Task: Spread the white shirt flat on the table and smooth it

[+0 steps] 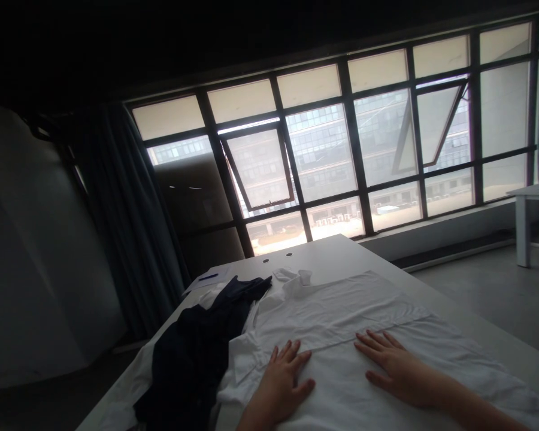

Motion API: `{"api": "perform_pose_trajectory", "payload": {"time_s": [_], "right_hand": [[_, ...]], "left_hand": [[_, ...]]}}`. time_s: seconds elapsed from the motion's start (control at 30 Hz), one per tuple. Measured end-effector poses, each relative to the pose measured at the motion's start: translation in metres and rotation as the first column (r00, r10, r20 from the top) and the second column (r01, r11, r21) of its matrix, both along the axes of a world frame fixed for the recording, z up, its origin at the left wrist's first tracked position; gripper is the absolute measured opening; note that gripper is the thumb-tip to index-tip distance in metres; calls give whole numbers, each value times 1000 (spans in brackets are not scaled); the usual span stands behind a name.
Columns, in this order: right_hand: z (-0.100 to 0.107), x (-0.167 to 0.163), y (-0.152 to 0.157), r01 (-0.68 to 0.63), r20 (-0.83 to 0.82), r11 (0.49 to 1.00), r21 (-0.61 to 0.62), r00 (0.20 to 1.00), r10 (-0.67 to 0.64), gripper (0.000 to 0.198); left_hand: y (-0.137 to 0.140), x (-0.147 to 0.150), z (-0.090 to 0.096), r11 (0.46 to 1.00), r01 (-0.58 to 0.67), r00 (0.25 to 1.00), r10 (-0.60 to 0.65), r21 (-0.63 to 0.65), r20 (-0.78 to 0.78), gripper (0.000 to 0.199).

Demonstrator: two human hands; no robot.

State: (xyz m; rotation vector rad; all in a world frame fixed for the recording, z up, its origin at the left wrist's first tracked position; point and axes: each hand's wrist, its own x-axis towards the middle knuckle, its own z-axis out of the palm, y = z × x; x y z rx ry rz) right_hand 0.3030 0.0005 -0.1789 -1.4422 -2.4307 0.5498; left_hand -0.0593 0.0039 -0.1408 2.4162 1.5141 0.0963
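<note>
White shirt [341, 317] lay spread flat across the table [498, 341], its collar toward the window [323, 149]. Both hands pressed on it, palms down with fingers spread wide, holding nothing: the left hand [282, 380] near the shirt's left edge, the right hand [393, 365] just beside a fold line running across the cloth. A dark navy garment [197, 353] lay crumpled to the left, overlapping the shirt's edge.

A white matt cotton-like cloth shirt [341, 323] is lying creased; a dark navy soft cloth garment [197, 353] is showing dull on the smooth white table [336, 251]
</note>
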Motion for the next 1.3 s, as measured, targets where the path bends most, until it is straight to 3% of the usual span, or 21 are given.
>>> {"api": "perform_pose_trajectory", "payload": {"time_s": [0.13,0.37,0.77,0.93,1.03,1.13,1.23,1.3], "right_hand": [[-2,1,1,8,28,1000,7,1000,-9,70],[-9,4,4,11,46,1000,4,999,-12,70],[6,52,12,252,220,961,-110,950,-224,84],[2,72,17,314,217,945,-89,932,-289,86],[-3,61,16,379,263,925,-15,894,-362,78],[-6,30,10,398,297,905,151,855,-425,66],[-6,-7,-2,239,202,942,237,936,-288,65],[-7,-27,-11,132,119,968,212,980,-159,73]], "left_hand": [[2,-9,-3,992,40,998,-47,-117,-51,83],[7,-17,-15,985,28,995,-45,-171,-94,117],[15,-31,-24,971,54,983,-93,-231,-159,139],[16,-30,-27,970,37,978,-85,-241,-192,141],[18,-29,-29,966,21,973,-79,-256,-216,145],[19,-29,-32,967,14,972,-73,-254,-224,146],[20,-29,-31,964,15,973,-75,-265,-218,146],[19,-29,-28,962,23,974,-83,-272,-210,146]]}}
